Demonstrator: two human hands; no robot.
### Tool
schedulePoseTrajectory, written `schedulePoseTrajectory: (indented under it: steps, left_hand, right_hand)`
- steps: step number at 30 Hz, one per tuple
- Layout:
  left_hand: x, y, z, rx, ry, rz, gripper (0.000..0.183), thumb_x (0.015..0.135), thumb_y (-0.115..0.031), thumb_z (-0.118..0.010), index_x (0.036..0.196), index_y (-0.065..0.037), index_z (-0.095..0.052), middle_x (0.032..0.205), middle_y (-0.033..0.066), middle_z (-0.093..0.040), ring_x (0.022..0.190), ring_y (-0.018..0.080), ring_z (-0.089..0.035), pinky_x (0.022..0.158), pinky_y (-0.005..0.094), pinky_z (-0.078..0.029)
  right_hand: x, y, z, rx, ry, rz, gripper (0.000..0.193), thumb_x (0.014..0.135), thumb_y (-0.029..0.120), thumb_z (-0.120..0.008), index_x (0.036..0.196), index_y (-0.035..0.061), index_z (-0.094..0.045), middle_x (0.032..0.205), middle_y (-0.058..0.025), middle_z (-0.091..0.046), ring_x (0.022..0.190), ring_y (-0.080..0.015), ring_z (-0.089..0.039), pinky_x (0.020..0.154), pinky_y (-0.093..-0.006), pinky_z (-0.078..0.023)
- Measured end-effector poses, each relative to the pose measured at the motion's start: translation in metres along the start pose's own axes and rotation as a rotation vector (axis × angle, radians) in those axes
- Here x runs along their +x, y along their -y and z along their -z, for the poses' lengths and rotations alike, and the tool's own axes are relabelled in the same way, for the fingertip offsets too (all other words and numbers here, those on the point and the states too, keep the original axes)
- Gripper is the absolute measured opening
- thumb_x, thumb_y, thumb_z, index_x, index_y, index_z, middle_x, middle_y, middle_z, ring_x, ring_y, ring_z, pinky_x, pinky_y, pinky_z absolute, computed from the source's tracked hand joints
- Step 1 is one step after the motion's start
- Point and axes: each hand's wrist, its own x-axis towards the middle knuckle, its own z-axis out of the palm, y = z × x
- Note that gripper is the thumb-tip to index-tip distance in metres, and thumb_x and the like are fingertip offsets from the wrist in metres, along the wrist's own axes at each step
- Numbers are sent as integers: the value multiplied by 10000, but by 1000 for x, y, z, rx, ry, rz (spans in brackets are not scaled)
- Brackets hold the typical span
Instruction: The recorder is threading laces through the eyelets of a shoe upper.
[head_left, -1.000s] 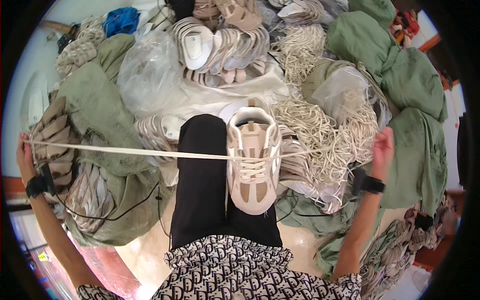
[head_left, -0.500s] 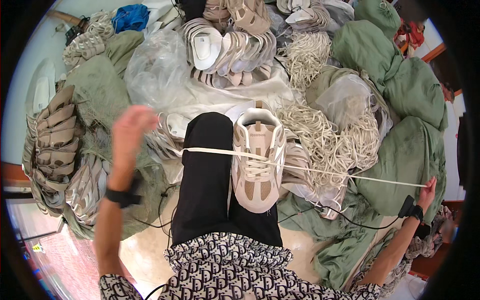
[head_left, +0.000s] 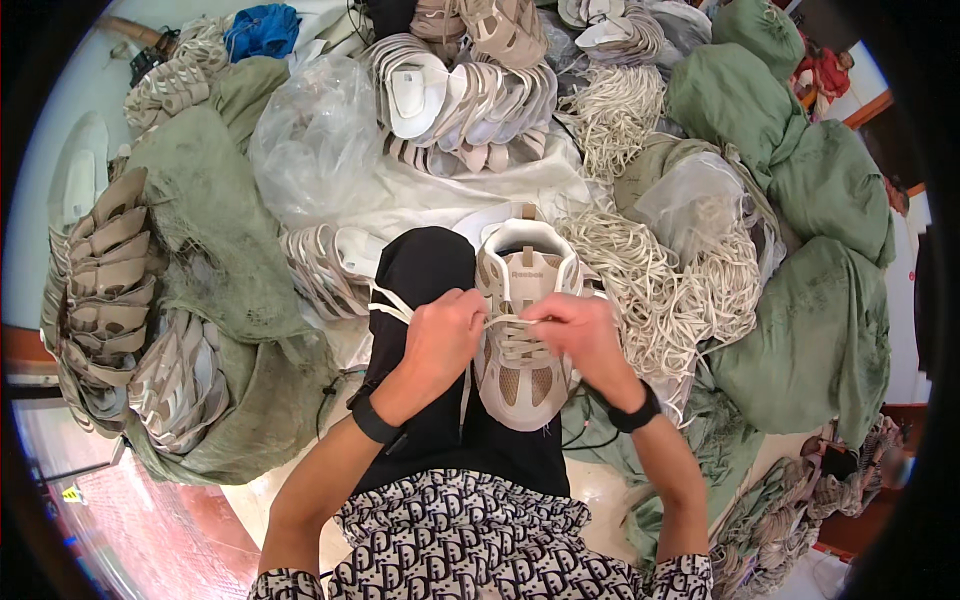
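- Pale floor (head_left: pixel 605 478) shows between heaps of shoe parts and green sacks (head_left: pixel 815 345).
- One beige-and-white shoe (head_left: pixel 525 390) sits on the person's right thigh, toe toward the body, beside the left knee of the black trousers (head_left: pixel 425 260).
- Fingers of the left hand (head_left: pixel 445 338) are closed on a cream lace (head_left: pixel 497 321), a loop standing out behind them; those of the right hand (head_left: pixel 585 335) pinch it over the shoe's tongue.
- Likely light, the shoe should be soft in mesh and collar, firmer at the sole; the heel or sole sides look the surest hold.
- Flat and limp, the lace probably weighs almost nothing and may slip, so a fingertip pinch suits it.
- An open sack at right holds tangled laces (head_left: pixel 690 310) with a clear plastic liner (head_left: pixel 690 200).
- Stacked beige uppers (head_left: pixel 112 280) lie on the left-hand sack (head_left: pixel 205 250).
- Whatever the bulging clear bag (head_left: pixel 312 140) contains, I cannot tell.
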Motion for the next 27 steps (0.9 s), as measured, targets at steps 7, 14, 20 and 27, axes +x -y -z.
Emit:
schedulePoseTrajectory:
  steps: [7, 14, 20, 27]
  left_hand:
    - [-5, 2, -8, -55, -66, -28, 65, 740, -1, -572, 780, -39, -538, 695, 127, -561, 624, 321, -569, 528, 379, -461]
    - [-6, 2, 1, -119, -28, -49, 91, 729, 15, -572, 801, -28, -536, 698, 125, -546, 636, 304, -568, 550, 375, -463]
    - [-15, 3, -2, 191, 10, -291, 112, 641, 3, -564, 731, -25, -501, 702, 110, -494, 658, 262, -556, 534, 337, -472]
    - [-9, -4, -4, 439, -9, -520, 123, 683, -80, -552, 792, -33, -520, 687, 54, -473, 620, 190, -520, 541, 295, -445]
  right_hand:
    - [4, -4, -18, -334, 10, 195, 51, 737, 22, -606, 784, 4, -609, 735, -25, -606, 531, -59, -525, 496, -225, -440]
    - [3, 4, -14, 120, 120, -296, 63, 752, -13, -602, 807, -25, -629, 909, -76, -649, 539, -53, -548, 460, -171, -411]
    - [-4, -5, -22, 262, 93, -281, 33, 743, 1, -613, 769, -14, -627, 758, -26, -631, 481, -46, -525, 414, -171, -365]
    - [-10, -13, -15, 213, 82, -253, 49, 733, -16, -603, 774, -20, -629, 718, -38, -626, 461, -40, -505, 398, -178, -351]
